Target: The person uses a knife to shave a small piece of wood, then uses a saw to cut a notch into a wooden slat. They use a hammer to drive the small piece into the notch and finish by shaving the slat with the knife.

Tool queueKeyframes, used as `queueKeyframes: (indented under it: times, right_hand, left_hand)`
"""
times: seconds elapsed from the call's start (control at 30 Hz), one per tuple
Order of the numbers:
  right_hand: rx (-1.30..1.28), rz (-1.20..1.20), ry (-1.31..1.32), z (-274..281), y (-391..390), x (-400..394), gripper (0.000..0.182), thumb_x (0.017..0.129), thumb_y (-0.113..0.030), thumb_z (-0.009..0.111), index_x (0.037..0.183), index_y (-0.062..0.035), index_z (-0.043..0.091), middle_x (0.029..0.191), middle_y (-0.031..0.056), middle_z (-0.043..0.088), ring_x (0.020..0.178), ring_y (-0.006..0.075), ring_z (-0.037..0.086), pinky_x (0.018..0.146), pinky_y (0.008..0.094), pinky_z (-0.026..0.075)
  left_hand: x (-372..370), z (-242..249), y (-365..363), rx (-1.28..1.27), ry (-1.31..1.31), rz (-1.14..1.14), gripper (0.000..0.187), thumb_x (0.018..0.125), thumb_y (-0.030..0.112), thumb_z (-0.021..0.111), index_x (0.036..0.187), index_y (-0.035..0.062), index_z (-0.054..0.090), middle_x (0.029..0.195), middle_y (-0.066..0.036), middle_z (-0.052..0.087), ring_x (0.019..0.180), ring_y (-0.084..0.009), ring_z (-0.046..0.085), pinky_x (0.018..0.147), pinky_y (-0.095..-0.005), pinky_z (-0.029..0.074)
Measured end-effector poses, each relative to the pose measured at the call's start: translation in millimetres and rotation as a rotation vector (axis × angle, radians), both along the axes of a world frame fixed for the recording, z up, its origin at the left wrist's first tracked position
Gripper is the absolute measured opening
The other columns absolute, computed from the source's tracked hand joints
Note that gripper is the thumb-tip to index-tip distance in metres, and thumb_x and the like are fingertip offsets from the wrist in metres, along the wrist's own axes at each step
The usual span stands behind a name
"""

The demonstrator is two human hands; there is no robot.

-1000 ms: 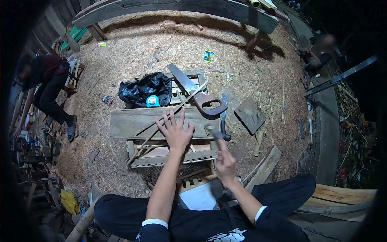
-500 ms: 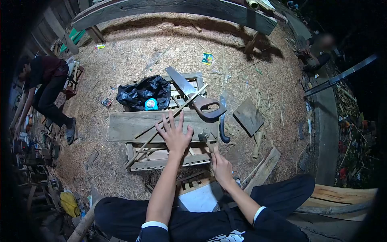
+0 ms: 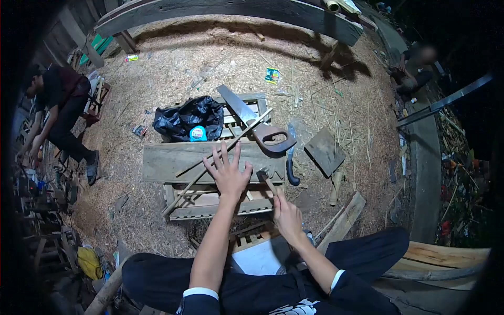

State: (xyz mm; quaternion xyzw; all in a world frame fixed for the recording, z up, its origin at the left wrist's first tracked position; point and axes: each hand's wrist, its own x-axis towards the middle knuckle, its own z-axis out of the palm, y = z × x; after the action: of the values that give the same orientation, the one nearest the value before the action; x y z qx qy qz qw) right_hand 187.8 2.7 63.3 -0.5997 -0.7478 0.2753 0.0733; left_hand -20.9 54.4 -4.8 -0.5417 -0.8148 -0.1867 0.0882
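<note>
The right hand (image 3: 289,216), a second ago lifted in a blurred swing, is now lower and further left, and the dark-headed hammer with a light wooden handle (image 3: 270,186) that it grips shows sharply. The hammer's head, which overlapped the long steel knife with a dark curved handle (image 3: 290,168), now stands clear to its left, at the lower right part of the long weathered grey-brown plank (image 3: 173,160); compared with half a second ago, it is slightly further left along that edge. At the far left, the stooping co-worker in dark clothes (image 3: 65,89) now bends an arm that reached down straighter before.
</note>
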Motion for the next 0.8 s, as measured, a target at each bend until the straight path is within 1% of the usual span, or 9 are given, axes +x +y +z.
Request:
queueKeyframes:
  times: [0.13, 0.2, 0.37, 0.5, 0.63, 0.7, 0.73, 0.77, 0.8]
  right_hand:
    - [0.115, 0.030, 0.058, 25, 10, 3, 0.041, 0.108, -0.022, 0.050, 0.148, -0.0124, 0.053, 0.090, 0.0253, 0.071, 0.078, 0.0472, 0.070, 0.066, 0.0564, 0.054]
    - [0.416, -0.028, 0.350, 35, 9, -2, 0.041, 0.108, -0.021, 0.052, 0.148, -0.0131, 0.053, 0.086, 0.0230, 0.070, 0.074, 0.0466, 0.069, 0.065, 0.0557, 0.053]
    - [0.247, 0.035, 0.051, -24, -9, 15, 0.041, 0.107, -0.023, 0.055, 0.147, -0.0139, 0.055, 0.075, 0.0200, 0.067, 0.067, 0.0444, 0.068, 0.061, 0.0554, 0.053]
    - [0.192, 0.089, -0.011, 6, 3, 15, 0.041, 0.108, -0.024, 0.053, 0.148, -0.0152, 0.056, 0.082, 0.0232, 0.070, 0.071, 0.0453, 0.069, 0.063, 0.0552, 0.053]
    - [0.297, -0.030, 0.267, 31, 8, 5, 0.044, 0.107, -0.018, 0.053, 0.151, -0.0163, 0.054, 0.095, 0.0246, 0.071, 0.079, 0.0411, 0.071, 0.066, 0.0511, 0.053]
    - [0.553, -0.006, 0.409, 32, 7, 3, 0.045, 0.106, -0.018, 0.055, 0.151, -0.0168, 0.053, 0.096, 0.0234, 0.071, 0.077, 0.0407, 0.071, 0.064, 0.0495, 0.054]
    - [0.497, 0.021, 0.396, 2, -1, 10, 0.042, 0.106, -0.021, 0.056, 0.148, -0.0171, 0.055, 0.090, 0.0230, 0.071, 0.073, 0.0411, 0.071, 0.060, 0.0494, 0.054]
    - [0.232, 0.076, -0.018, -14, -9, 13, 0.039, 0.105, -0.024, 0.058, 0.144, -0.0173, 0.058, 0.084, 0.0225, 0.070, 0.070, 0.0425, 0.070, 0.058, 0.0520, 0.053]
    - [0.230, 0.068, -0.035, -16, -13, 14, 0.039, 0.105, -0.025, 0.058, 0.144, -0.0173, 0.059, 0.082, 0.0226, 0.069, 0.069, 0.0429, 0.069, 0.058, 0.0531, 0.053]
  left_hand:
    - [5, 0, 0, 0.006, -0.017, -0.020, 0.064, 0.089, 0.049, 0.058, 0.150, 0.0299, 0.056, 0.159, -0.014, 0.041, 0.151, -0.0395, 0.030, 0.122, -0.0713, 0.009]
    - [4, -3, -2, 0.005, -0.023, -0.014, 0.065, 0.089, 0.049, 0.058, 0.151, 0.0292, 0.056, 0.159, -0.014, 0.042, 0.151, -0.0397, 0.030, 0.122, -0.0716, 0.008]
    - [6, -2, -3, 0.016, -0.023, -0.021, 0.063, 0.089, 0.049, 0.057, 0.149, 0.0289, 0.057, 0.160, -0.014, 0.041, 0.151, -0.0395, 0.029, 0.122, -0.0706, 0.007]
    - [6, -1, -1, -0.020, -0.029, -0.023, 0.062, 0.090, 0.050, 0.057, 0.149, 0.0291, 0.058, 0.162, -0.013, 0.039, 0.152, -0.0387, 0.028, 0.123, -0.0704, 0.005]
    - [5, -2, -2, -0.005, -0.024, -0.009, 0.063, 0.090, 0.050, 0.057, 0.149, 0.0285, 0.058, 0.161, -0.013, 0.040, 0.152, -0.0378, 0.028, 0.123, -0.0704, 0.005]
    - [4, -1, -2, -0.008, -0.044, -0.019, 0.062, 0.090, 0.050, 0.057, 0.149, 0.0284, 0.058, 0.160, -0.013, 0.041, 0.152, -0.0382, 0.029, 0.122, -0.0707, 0.006]
    - [4, -2, -3, -0.011, -0.044, -0.025, 0.062, 0.090, 0.050, 0.057, 0.149, 0.0284, 0.058, 0.160, -0.013, 0.041, 0.152, -0.0382, 0.029, 0.122, -0.0707, 0.006]
    - [4, -4, -2, -0.004, -0.037, -0.023, 0.062, 0.090, 0.049, 0.057, 0.149, 0.0284, 0.058, 0.160, -0.013, 0.041, 0.151, -0.0383, 0.030, 0.122, -0.0709, 0.007]
    - [5, -2, -1, 0.004, -0.031, -0.020, 0.062, 0.090, 0.049, 0.057, 0.149, 0.0285, 0.058, 0.160, -0.013, 0.041, 0.151, -0.0384, 0.031, 0.122, -0.0711, 0.007]
